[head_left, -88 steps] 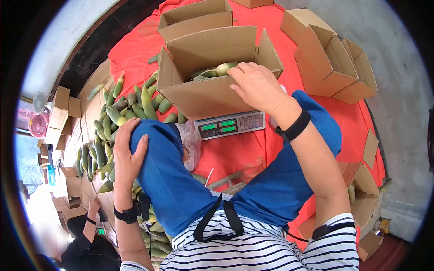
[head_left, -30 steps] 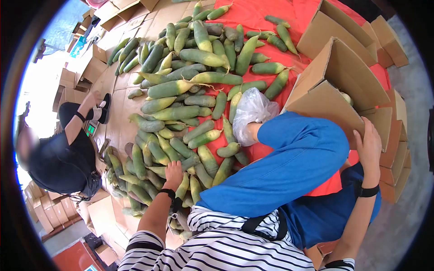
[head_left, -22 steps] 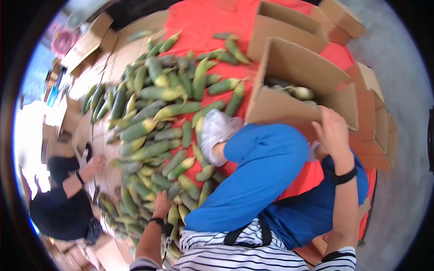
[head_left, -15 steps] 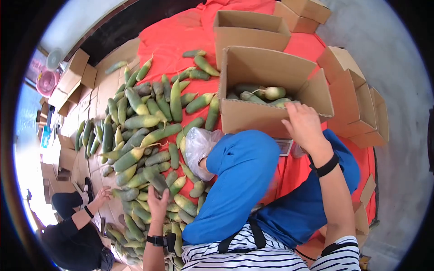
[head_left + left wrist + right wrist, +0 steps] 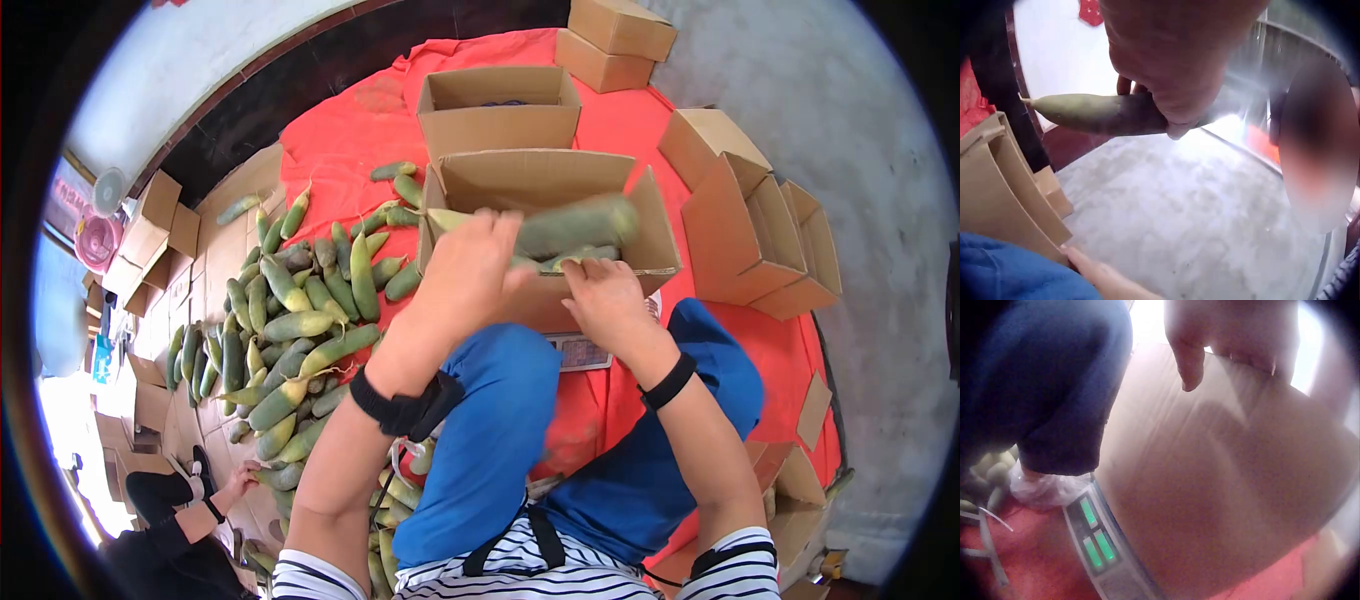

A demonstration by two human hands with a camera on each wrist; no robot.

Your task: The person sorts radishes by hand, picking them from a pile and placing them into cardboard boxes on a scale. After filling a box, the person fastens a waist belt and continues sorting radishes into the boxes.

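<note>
My left hand (image 5: 470, 265) grips a long green radish (image 5: 580, 226) over the open cardboard box (image 5: 540, 170), its pale tapered end sticking out on the left. In the left wrist view the radish (image 5: 1100, 115) shows its thin root tail, and fingers wrap its middle. At the box's near rim, my right hand (image 5: 612, 305) holds the cardboard edge. The right wrist view has the thumb (image 5: 1191, 369) on the outer wall and the fingers over the rim. More radishes lie inside, partly hidden by hands. Under the box sits a digital scale (image 5: 582, 353) with green displays (image 5: 1099, 547).
A heap of green radishes (image 5: 290, 325) spreads to the left. Another open box (image 5: 500, 120) stands behind, with further boxes (image 5: 745, 225) at right on the red cloth (image 5: 345, 125). My bent knees flank the scale. Another person (image 5: 175, 540) sits at lower left.
My left hand has lifted a radish from the heap and carried it right, over the box. My head has turned back toward the box. The right hand stays at the rim.
</note>
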